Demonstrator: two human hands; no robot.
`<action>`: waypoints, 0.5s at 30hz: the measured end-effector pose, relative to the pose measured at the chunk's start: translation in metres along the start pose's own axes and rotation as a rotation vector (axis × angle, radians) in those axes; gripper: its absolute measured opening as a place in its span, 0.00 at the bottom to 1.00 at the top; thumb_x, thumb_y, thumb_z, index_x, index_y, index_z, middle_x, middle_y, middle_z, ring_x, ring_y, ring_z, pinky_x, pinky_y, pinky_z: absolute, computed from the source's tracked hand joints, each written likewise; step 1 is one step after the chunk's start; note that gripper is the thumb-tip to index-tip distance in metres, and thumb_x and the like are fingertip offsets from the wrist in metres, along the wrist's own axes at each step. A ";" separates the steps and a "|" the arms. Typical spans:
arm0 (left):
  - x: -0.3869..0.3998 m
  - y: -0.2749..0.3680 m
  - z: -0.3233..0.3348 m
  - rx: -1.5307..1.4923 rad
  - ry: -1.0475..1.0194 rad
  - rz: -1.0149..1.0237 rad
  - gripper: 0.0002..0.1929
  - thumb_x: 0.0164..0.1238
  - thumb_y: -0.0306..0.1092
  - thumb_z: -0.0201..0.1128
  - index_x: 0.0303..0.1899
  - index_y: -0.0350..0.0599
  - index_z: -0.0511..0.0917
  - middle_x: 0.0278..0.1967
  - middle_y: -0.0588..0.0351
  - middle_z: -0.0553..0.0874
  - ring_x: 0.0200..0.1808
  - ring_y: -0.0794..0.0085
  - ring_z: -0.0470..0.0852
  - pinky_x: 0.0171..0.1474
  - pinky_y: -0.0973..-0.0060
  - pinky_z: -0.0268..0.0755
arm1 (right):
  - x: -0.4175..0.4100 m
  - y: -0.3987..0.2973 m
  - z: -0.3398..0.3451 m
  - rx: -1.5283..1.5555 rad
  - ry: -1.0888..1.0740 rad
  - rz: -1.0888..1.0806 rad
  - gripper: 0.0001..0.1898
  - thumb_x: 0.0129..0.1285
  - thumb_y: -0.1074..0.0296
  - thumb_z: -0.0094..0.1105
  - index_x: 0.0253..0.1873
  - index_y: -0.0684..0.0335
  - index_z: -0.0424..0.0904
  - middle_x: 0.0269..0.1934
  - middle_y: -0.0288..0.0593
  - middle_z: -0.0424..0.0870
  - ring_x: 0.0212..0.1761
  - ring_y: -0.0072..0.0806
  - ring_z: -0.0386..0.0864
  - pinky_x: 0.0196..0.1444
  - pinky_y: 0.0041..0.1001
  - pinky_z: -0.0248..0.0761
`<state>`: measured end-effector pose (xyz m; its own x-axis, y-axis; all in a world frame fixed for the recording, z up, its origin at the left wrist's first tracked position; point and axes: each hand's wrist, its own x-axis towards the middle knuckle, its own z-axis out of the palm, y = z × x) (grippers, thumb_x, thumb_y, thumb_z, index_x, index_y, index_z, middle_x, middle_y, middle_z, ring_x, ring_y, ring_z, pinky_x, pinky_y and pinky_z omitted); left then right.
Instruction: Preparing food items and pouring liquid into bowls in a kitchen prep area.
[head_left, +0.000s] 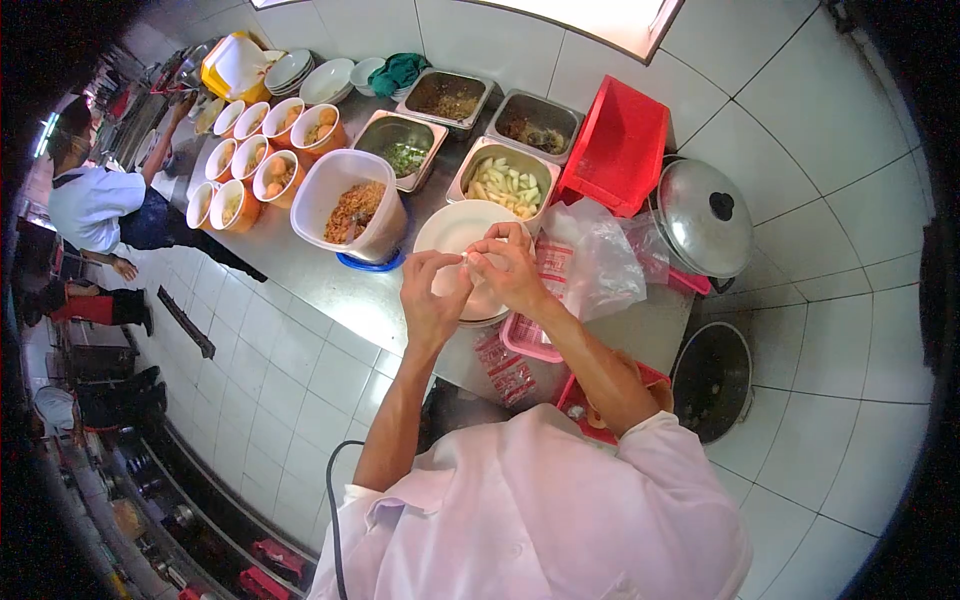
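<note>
My left hand (430, 300) and my right hand (512, 271) meet at the fingertips above a stack of white plates (439, 221). Between them they pinch a small whitish item (465, 256), too small and covered to identify. Just beyond the plates is a steel pan of pale cut vegetable or fruit pieces (504, 184). Beside my right hand lie a clear plastic bag (600, 262) and red-printed packets (553, 262). The pink plastic basket (529, 341) sits under my right forearm.
Orange-and-white paper cups (279, 178) with food stand in rows at the left. Nearer are a plastic tub of brown food (352, 206) and several steel pans (401, 150). A red bin (619, 142) and lidded pot (705, 217) stand right. A co-worker (105, 191) reaches over the counter's far end.
</note>
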<state>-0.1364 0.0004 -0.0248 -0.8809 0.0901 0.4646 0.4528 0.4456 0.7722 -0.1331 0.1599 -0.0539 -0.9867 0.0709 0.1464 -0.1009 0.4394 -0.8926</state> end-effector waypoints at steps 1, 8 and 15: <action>-0.001 -0.001 0.000 -0.002 -0.001 -0.002 0.06 0.62 0.26 0.72 0.38 0.42 0.84 0.42 0.54 0.82 0.45 0.66 0.83 0.50 0.73 0.75 | -0.001 0.000 -0.001 -0.043 0.042 -0.016 0.09 0.63 0.55 0.68 0.43 0.50 0.89 0.53 0.38 0.69 0.63 0.41 0.63 0.65 0.45 0.55; 0.003 -0.015 0.013 0.008 -0.071 0.107 0.11 0.58 0.24 0.73 0.42 0.41 0.82 0.44 0.49 0.82 0.46 0.58 0.84 0.50 0.66 0.78 | 0.014 -0.013 -0.017 -0.106 0.092 -0.094 0.07 0.53 0.60 0.72 0.34 0.53 0.89 0.48 0.38 0.74 0.57 0.40 0.71 0.58 0.43 0.62; 0.023 -0.022 0.001 0.092 -0.156 0.446 0.16 0.57 0.23 0.71 0.46 0.37 0.75 0.42 0.43 0.79 0.46 0.48 0.80 0.48 0.60 0.75 | 0.028 -0.017 -0.003 -0.247 0.177 -0.274 0.07 0.49 0.66 0.72 0.29 0.62 0.85 0.39 0.45 0.75 0.46 0.41 0.74 0.51 0.38 0.68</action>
<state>-0.1673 -0.0062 -0.0316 -0.6165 0.4204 0.6657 0.7837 0.4092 0.4674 -0.1590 0.1566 -0.0333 -0.8884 0.0648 0.4545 -0.3018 0.6637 -0.6845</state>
